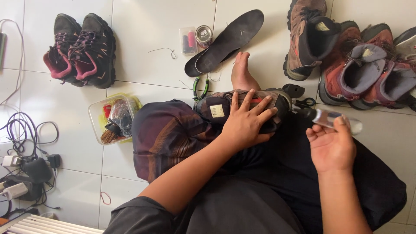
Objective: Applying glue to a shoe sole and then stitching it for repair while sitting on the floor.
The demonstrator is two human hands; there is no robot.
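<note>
I sit on a white tiled floor with a worn brown hiking shoe [216, 108] lying across my lap. My left hand [247, 123] lies flat on top of the shoe, fingers spread, pressing it down. My right hand [331, 145] holds a small clear tube or bottle [333, 118] with a dark tip pointing toward the shoe's heel end. My bare foot [241, 73] rests on the floor just beyond the shoe. A black insole [227, 41] lies on the tiles past the foot.
A black-and-pink pair of shoes [82, 50] stands at far left. Several brown and grey boots [346, 56] crowd the upper right. A clear plastic box of bits [113, 118], green-handled pliers [199, 89], a small tin [203, 34], thread spools [189, 41] and tangled cables [26, 147] lie around.
</note>
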